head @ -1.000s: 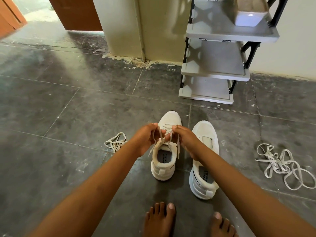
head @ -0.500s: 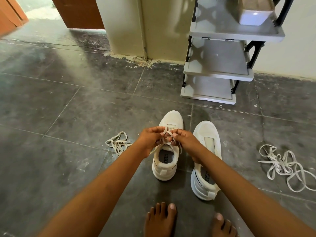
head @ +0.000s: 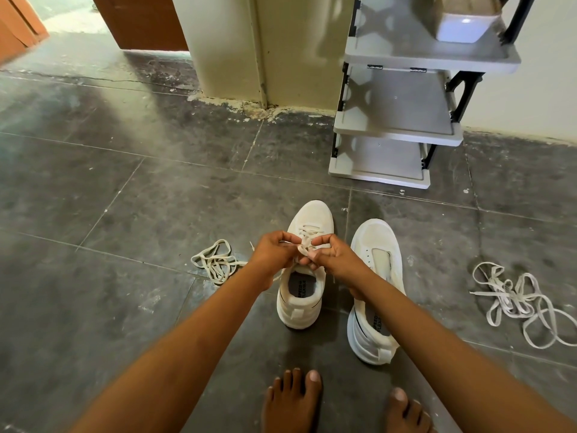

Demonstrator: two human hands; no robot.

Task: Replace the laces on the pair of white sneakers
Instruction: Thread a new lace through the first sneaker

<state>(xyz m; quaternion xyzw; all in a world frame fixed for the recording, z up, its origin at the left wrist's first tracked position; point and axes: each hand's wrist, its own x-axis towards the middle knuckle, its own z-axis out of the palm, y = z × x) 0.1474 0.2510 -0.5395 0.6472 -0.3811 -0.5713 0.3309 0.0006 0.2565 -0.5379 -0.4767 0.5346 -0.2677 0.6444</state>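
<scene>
head view: the left hand (head: pixel 274 254) and right hand (head: pixel 334 260) meet over the laced sneaker (head: pixel 312 214), each pinching the lace (head: pixel 304 245), likely drawing a knot tight. just beside it the unlaced sneaker (head: pixel 374 239) waits on the floor (head: pixel 125 307). a small lace bundle (head: pixel 215 260) and a bigger lace tangle (head: pixel 515 298) lie either side.

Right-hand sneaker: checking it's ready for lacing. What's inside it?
Inside the right-hand sneaker, a printed insole shows at the heel and a bare tongue further forward. The toe space is covered by the upper, the mid-opening by the right forearm.
</scene>
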